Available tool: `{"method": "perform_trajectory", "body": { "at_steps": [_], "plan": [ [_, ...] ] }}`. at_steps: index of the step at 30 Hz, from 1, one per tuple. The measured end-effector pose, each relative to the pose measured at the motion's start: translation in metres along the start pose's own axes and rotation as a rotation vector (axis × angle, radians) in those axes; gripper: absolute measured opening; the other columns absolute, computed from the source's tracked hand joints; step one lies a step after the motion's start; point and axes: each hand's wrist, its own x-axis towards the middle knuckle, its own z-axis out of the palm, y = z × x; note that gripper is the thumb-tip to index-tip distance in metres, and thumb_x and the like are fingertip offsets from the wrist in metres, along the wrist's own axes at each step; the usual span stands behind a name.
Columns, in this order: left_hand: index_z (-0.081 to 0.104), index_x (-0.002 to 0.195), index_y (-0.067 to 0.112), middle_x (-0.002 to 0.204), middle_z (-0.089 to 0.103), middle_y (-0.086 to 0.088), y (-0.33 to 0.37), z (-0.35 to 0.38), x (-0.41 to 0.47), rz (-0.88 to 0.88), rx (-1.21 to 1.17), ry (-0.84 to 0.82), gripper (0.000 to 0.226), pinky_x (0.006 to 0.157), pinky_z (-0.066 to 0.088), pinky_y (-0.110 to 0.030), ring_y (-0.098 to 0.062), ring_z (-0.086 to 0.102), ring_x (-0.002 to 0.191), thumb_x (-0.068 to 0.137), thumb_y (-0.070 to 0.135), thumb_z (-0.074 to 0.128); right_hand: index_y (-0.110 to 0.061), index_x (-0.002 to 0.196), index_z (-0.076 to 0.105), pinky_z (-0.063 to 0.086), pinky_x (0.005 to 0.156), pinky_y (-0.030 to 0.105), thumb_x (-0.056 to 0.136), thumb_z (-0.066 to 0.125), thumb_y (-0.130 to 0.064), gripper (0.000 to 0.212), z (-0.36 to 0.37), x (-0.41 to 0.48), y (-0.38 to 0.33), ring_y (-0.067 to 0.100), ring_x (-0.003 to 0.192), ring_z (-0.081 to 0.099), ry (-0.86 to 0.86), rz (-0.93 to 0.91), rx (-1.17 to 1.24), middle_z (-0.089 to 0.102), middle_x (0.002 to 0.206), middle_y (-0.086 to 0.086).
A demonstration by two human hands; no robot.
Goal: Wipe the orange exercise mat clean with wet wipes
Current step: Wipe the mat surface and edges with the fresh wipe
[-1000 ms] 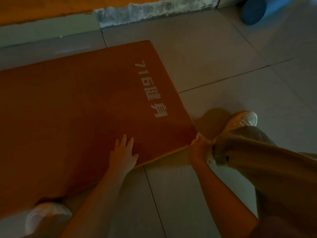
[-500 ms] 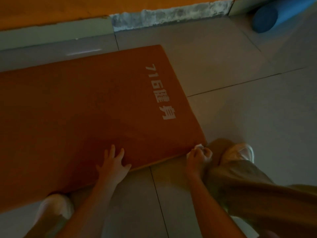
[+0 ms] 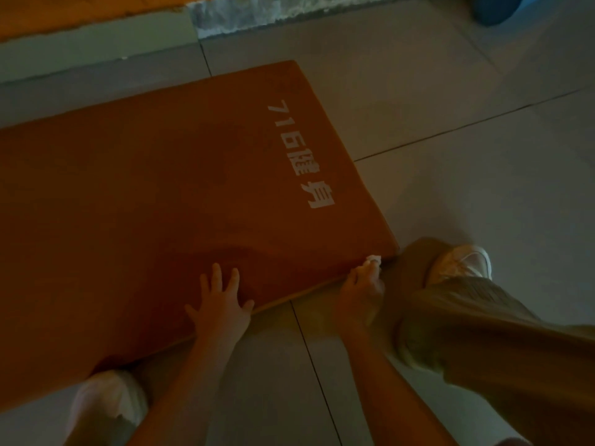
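Mat at hands, wipe seemingly in right

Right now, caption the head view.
Left hand flat on the orange mat; right hand holds a wet wipe at its corner.

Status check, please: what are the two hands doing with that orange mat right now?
Left hand flat on orange mat, fingers spread. Right hand pinching white wet wipe at mat's near corner. Shoe close beside that corner.
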Motion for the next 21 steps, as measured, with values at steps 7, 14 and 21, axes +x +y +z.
{"method": "perform_trajectory", "body": {
  "at_steps": [7,14,21],
  "plan": [
    [0.001,0.154,0.034,0.159,-0.021,0.001,0.000,0.000,-0.001,0.020,0.003,0.000,0.074,0.113,0.010,-0.065,-0.029,-0.016,0.147,0.097,0.052,0.044,0.005,0.108,0.065,0.034,0.070,0.018,0.100,0.048,-0.009,0.023,-0.009,0.012,-0.001,0.018,0.084,0.053,0.106,0.126,0.141,0.054,0.117,0.018],
    [0.001,0.154,0.033,0.159,-0.021,0.000,-0.004,0.000,0.000,0.041,0.015,0.005,0.074,0.113,0.010,-0.065,-0.029,-0.015,0.147,0.096,0.053,0.044,0.000,0.119,0.063,0.038,0.068,0.024,0.102,0.043,-0.016,0.031,0.007,-0.002,-0.008,0.018,0.077,0.053,0.121,0.088,0.126,0.056,0.113,0.016],
    [0.001,0.154,0.033,0.160,-0.019,0.000,-0.006,0.000,-0.003,0.057,0.016,0.025,0.074,0.113,0.010,-0.064,-0.029,-0.014,0.147,0.097,0.053,0.043,0.000,0.102,0.069,0.035,0.066,0.022,0.097,0.053,-0.010,0.020,0.014,-0.030,-0.008,0.017,0.078,0.055,0.071,0.096,0.144,0.063,0.098,0.014]
  ]
}}
